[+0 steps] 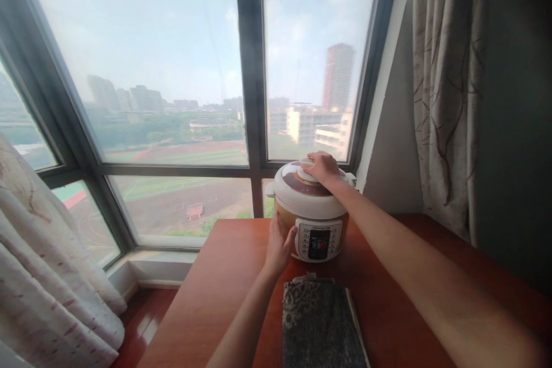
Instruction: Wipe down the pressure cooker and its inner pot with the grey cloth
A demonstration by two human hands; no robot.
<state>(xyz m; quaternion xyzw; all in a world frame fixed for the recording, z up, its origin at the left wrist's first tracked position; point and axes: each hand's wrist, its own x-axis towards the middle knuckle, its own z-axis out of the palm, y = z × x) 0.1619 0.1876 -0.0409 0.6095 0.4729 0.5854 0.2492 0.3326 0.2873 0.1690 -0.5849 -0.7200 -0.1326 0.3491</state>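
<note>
The left hand [280,243] sits just below frame centre, palm flat and fingers pointing up, its forearm rising from the bottom edge. The right hand [322,167], above it, curls palm-down, its arm stretching in from the lower right corner.

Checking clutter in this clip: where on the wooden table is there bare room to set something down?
Bare table lies left of the left hand, out to the window-side edge. Another bare strip lies beyond the right forearm, toward the curtain. It is crowded mid-table: cooker under the right hand, patterned cloth just before it.
</note>
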